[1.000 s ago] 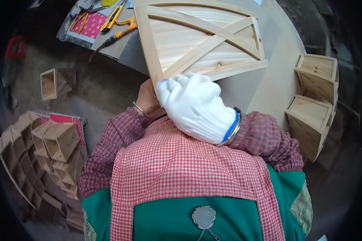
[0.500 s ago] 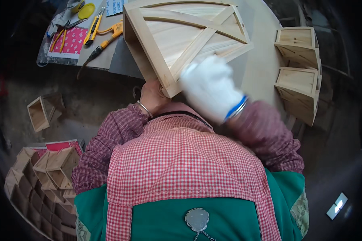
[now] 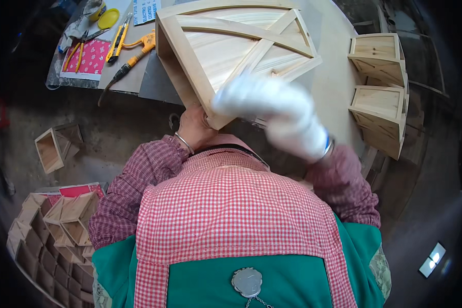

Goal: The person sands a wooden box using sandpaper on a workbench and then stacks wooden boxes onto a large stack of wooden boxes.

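Observation:
A pale wooden crate [image 3: 226,46] with crossed slats on its upper face stands tilted on the work table. My bare left hand [image 3: 196,127] is closed round its nearest corner, fingers partly hidden beneath the frame. Over the near right part of that face is my right hand [image 3: 277,110] in a white glove, smeared by motion. Its fingertips come close to the left frame strip, and whether it holds anything is hidden by the blur.
At the table's far left lie a glue gun [image 3: 133,59], a yellow utility knife [image 3: 119,40], pliers [image 3: 77,54] and a yellow lid [image 3: 109,19]. Finished crates [image 3: 377,102] stand at the right. More crates [image 3: 72,218] are stacked lower left, and one crate [image 3: 50,150] lies on the floor.
My gloved right hand has swept a little left across the crate's face, its wrist swinging outward to the right. My left hand keeps its hold on the corner.

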Demonstrator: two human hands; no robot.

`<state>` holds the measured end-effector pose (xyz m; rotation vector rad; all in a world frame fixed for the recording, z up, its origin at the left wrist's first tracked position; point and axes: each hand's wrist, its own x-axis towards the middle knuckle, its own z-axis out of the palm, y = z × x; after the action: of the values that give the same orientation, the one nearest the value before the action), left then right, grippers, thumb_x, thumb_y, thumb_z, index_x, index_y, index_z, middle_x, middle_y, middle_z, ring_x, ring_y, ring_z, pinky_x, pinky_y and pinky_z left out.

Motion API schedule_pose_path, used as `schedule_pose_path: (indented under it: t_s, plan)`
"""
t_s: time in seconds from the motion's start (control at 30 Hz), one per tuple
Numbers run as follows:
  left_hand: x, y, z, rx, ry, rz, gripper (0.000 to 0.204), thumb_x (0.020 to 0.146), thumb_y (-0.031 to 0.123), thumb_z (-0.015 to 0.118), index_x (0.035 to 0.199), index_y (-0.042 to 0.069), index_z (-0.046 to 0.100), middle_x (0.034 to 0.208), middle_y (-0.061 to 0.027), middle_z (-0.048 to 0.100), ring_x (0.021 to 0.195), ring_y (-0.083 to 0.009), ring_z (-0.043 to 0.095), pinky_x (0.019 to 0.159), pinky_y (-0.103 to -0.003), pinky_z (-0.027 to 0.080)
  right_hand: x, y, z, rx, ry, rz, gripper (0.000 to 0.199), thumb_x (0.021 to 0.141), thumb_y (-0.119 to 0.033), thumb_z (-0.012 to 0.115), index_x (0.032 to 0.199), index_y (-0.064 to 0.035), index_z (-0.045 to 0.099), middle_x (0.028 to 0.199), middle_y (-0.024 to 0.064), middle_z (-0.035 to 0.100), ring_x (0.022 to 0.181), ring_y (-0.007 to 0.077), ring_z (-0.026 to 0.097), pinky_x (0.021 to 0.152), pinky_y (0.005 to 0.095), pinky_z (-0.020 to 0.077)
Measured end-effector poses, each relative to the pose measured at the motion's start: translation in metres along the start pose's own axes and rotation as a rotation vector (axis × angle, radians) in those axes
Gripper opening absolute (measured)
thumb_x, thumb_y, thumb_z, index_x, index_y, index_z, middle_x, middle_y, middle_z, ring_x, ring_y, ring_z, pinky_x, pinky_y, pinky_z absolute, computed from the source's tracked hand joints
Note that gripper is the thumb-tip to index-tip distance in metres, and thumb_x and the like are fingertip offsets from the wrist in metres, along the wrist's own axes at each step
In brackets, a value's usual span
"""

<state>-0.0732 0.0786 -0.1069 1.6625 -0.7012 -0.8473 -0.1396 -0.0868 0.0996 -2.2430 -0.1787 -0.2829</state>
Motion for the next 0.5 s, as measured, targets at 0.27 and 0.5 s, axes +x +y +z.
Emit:
schedule_pose_path:
  t_s: [0.27,0.5]
  plan:
    - [-0.002,0.031,-0.001,-0.069,0.020,0.074,0.046,0.068,0.024,0.077,0.109,0.008,0.063,0.103,-0.0196,0.063,0.096,-0.0383,0.060,0.079,-0.041,0.050,-0.015,0.027,0.009,0.308,0.023,0.270,0.054,0.070,0.017,0.032,0.114,0.0046,0.061,0.110,0.0139,0.066,0.098,0.0226,0.063,0.088,0.0331,0.0488]
    - [-0.004,0.022,0.005,-0.084,0.009,0.027,0.049,0.070,0.027,0.077,0.110,0.005,0.061,0.103,-0.0166,0.064,0.097,-0.0341,0.062,0.081,-0.038,0.050,0.034,0.087,0.000,-0.436,0.265,-0.111,0.049,0.075,0.014,0.036,0.116,0.0028,0.060,0.112,0.0084,0.064,0.072,0.0124,0.060,0.062,0.0242,0.0489]
